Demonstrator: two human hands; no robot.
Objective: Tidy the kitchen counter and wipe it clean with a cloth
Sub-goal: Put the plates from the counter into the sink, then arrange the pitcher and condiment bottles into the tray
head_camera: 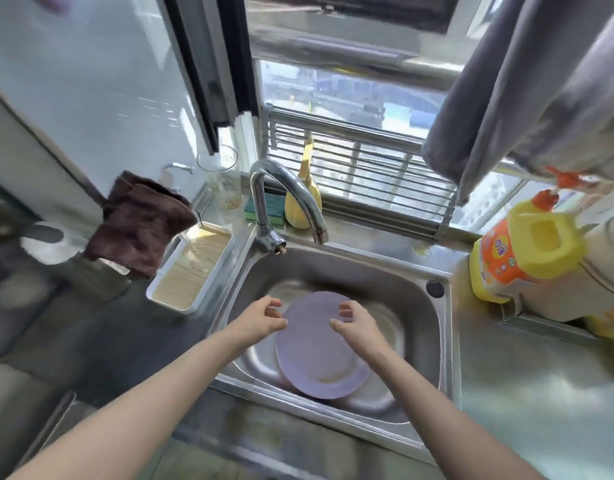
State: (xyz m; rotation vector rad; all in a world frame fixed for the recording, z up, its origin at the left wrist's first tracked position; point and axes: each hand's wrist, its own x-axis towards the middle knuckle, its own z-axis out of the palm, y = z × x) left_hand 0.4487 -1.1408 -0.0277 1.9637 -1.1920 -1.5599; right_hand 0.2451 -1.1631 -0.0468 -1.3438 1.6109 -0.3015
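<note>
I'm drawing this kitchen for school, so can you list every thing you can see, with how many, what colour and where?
sink: one, steel, centre
plate: one, lilac, leaning in the sink
tap: one, chrome, behind the sink
sponge: one, green and yellow, behind the tap
brush: one, yellow, beside the sponge
glass jar: one, clear, window corner
tray: one, white with beige inside, left of the sink
cloth: one, brown, left of the tray
detergent bottle: one, yellow and orange, right counter
towel: one, grey, hanging top right
left hand: open, over the plate
right hand: open, over the plate
</note>
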